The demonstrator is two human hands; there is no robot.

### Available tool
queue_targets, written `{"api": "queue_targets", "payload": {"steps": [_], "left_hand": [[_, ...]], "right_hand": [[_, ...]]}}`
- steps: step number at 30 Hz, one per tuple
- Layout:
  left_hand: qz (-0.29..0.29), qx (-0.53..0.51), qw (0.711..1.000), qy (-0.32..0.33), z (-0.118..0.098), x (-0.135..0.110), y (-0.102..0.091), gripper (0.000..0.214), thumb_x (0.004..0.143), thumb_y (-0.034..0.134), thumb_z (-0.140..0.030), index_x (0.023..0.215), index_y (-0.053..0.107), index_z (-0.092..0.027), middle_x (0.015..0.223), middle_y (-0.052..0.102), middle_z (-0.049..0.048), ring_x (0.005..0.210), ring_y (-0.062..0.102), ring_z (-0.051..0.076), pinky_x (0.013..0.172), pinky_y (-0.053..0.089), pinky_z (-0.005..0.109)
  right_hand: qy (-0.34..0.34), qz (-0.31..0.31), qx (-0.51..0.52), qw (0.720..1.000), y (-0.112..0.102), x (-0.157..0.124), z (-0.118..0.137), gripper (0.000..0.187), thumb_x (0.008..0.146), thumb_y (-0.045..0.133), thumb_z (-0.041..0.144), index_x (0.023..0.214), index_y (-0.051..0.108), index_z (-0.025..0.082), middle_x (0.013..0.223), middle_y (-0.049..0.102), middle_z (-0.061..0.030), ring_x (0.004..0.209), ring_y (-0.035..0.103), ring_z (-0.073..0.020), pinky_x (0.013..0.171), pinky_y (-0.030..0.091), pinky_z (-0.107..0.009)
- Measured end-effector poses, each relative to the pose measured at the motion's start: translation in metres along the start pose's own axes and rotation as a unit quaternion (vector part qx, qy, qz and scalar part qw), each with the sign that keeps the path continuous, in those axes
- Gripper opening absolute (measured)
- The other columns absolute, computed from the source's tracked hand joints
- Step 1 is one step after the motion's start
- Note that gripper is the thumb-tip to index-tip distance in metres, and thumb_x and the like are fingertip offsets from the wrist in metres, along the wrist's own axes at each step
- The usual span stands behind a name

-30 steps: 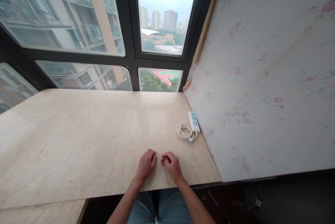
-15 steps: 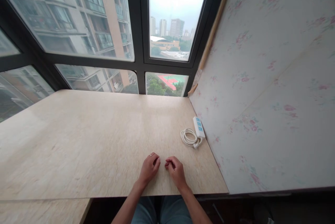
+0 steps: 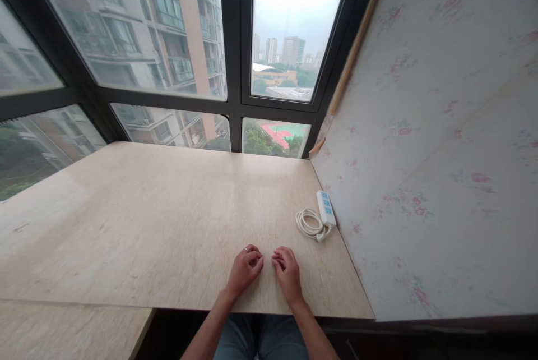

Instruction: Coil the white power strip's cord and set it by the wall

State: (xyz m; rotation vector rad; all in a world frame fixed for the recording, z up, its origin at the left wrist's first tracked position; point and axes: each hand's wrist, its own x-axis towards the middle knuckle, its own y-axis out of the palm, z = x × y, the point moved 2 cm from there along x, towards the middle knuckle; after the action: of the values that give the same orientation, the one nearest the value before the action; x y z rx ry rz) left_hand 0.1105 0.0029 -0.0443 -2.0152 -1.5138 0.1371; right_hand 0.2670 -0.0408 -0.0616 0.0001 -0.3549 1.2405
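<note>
Both hands rest near the front edge of the beige marble-patterned counter (image 3: 176, 220), a small gap between them. My left hand (image 3: 244, 271), with a ring on one finger, is loosely curled, thumb against the fingers, and nothing shows inside it. Curled the same way, my right hand (image 3: 288, 273) has its fingertips drawn together and appears to hold nothing. Beyond the right hand, and not touched by it, lies a white power strip (image 3: 327, 208) with blue socket faces. Its white cord (image 3: 309, 224) is coiled beside it on the left.
A wall with floral paper (image 3: 424, 169) bounds the counter on the right. Dark-framed windows (image 3: 235, 107) stand along the back and left. A lower or separate beige panel (image 3: 67, 329) lies at the front left. My legs (image 3: 260, 337) are below the front edge.
The view has turned slightly left, so the counter and power strip appear farther right. Both hands stay near the edge; the fingers of both have shifted a little. Nothing was picked up.
</note>
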Motion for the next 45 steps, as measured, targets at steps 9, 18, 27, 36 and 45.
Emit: {"api": "queue_targets", "payload": {"steps": [9, 18, 27, 36, 45], "left_hand": [[0.01, -0.019, 1.0, -0.009, 0.0039, 0.0, 0.001, 0.013, 0.084, 0.055, -0.023, 0.081, 0.067, -0.018, 0.087, 0.064, 0.0052, 0.068, 0.059, 0.013, 0.064, 0.048, 0.024], [0.025, -0.001, 1.0, -0.011, 0.0102, 0.0002, 0.0034, 0.01, 0.085, 0.055, -0.024, 0.082, 0.063, -0.019, 0.083, 0.063, 0.0033, 0.069, 0.058, 0.014, 0.065, 0.046, 0.027], [0.026, 0.009, 1.0, -0.006, 0.0072, 0.0013, 0.0027, 0.011, 0.085, 0.053, -0.022, 0.081, 0.063, -0.019, 0.083, 0.063, 0.0035, 0.073, 0.059, 0.015, 0.068, 0.046, 0.028], [0.017, 0.012, 1.0, -0.002, 0.0092, 0.0007, 0.0029, 0.011, 0.085, 0.052, -0.021, 0.081, 0.062, -0.02, 0.082, 0.063, 0.0034, 0.072, 0.058, 0.016, 0.067, 0.046, 0.028], [0.008, 0.0, 1.0, -0.006, 0.0062, 0.0016, 0.0013, 0.013, 0.085, 0.05, -0.022, 0.081, 0.062, -0.019, 0.081, 0.063, 0.0039, 0.073, 0.059, 0.016, 0.067, 0.046, 0.029]], "right_hand": [[-0.029, 0.003, -0.04, 0.999, 0.0001, -0.0013, 0.0026, 0.022, 0.079, 0.053, 0.009, 0.095, 0.064, 0.02, 0.104, 0.058, -0.0078, 0.088, 0.063, -0.0183, 0.075, 0.057, -0.031], [-0.036, -0.001, -0.052, 0.998, -0.001, -0.0009, 0.005, 0.029, 0.08, 0.05, 0.007, 0.101, 0.063, 0.021, 0.102, 0.056, -0.0066, 0.082, 0.062, -0.0155, 0.074, 0.057, -0.03], [-0.046, -0.013, -0.054, 0.997, -0.0036, 0.0003, 0.0064, 0.035, 0.076, 0.048, 0.002, 0.104, 0.059, 0.021, 0.099, 0.056, -0.0054, 0.083, 0.061, -0.0151, 0.073, 0.055, -0.029], [-0.044, -0.004, -0.066, 0.997, -0.0029, -0.0005, 0.007, 0.044, 0.07, 0.044, -0.001, 0.104, 0.059, 0.021, 0.099, 0.057, -0.0046, 0.083, 0.061, -0.0142, 0.072, 0.053, -0.027], [-0.04, 0.006, -0.067, 0.997, -0.0041, -0.0008, 0.0051, 0.044, 0.067, 0.044, 0.0, 0.101, 0.06, 0.021, 0.096, 0.059, -0.0037, 0.08, 0.061, -0.0139, 0.071, 0.053, -0.026]]}}
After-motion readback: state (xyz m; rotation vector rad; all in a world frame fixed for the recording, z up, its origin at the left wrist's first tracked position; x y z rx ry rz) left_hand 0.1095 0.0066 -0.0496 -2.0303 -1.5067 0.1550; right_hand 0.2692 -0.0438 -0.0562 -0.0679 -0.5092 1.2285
